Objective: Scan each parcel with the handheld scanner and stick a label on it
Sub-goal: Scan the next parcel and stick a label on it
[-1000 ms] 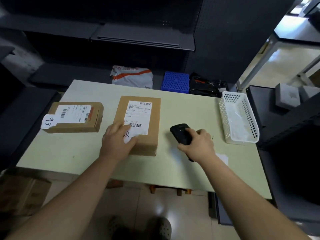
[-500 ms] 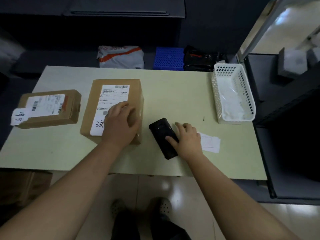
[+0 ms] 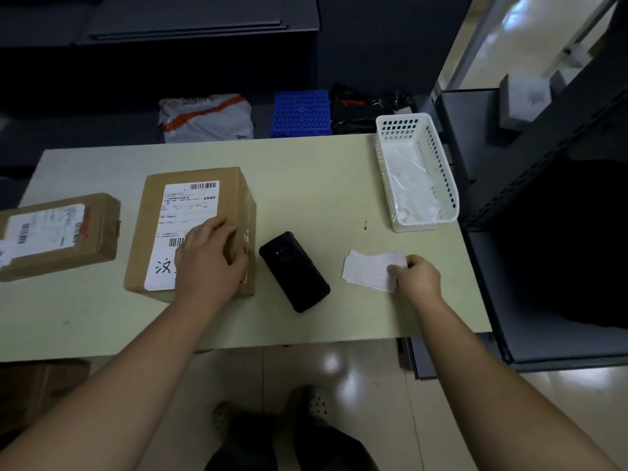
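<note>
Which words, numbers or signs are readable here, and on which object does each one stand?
"汉" (as it seems): handwritten large on the white label of the middle parcel, beside the left hand.
Printed lines on that label: too small to read.
Label on the left parcel: blurred.
Print on the grey mail bag: blurred.
The label sheets pinched by the right hand: no text shows.

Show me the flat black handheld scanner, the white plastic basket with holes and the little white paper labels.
black scanner (image 3: 294,271): head view, middle of its back.
white basket (image 3: 397,125): head view, far end wall.
paper labels (image 3: 367,271): head view, bare left part.
</note>
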Demonstrator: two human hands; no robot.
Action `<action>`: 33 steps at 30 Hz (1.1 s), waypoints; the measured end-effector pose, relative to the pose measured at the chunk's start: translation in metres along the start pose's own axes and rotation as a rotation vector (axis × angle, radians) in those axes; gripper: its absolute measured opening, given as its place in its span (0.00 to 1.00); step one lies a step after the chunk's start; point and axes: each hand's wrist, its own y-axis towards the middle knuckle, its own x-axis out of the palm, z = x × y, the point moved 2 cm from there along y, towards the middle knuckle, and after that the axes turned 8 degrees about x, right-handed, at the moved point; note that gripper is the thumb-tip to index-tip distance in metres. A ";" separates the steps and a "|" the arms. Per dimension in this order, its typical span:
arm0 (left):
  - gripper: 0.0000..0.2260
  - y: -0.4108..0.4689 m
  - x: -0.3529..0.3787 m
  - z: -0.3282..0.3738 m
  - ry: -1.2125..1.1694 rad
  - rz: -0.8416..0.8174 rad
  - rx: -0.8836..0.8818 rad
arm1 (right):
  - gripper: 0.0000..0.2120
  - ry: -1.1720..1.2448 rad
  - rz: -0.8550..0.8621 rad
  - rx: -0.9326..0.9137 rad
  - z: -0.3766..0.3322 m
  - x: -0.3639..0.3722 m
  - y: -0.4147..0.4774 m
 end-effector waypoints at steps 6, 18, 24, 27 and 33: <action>0.20 0.001 -0.011 0.009 0.021 -0.083 -0.020 | 0.07 0.070 -0.179 0.030 -0.014 -0.030 -0.015; 0.18 -0.007 -0.060 0.058 -0.483 -0.119 -0.034 | 0.09 0.251 -0.286 -0.083 -0.045 -0.008 -0.040; 0.17 -0.014 -0.043 0.035 -0.379 -0.134 -0.039 | 0.16 -0.126 -0.195 -0.028 -0.014 0.005 -0.015; 0.17 -0.013 -0.039 0.030 -0.335 -0.150 -0.020 | 0.18 -0.186 -0.198 -0.015 -0.016 -0.002 -0.011; 0.17 -0.010 -0.048 0.046 -0.387 -0.152 0.005 | 0.11 0.159 -0.190 -0.042 -0.037 -0.036 -0.029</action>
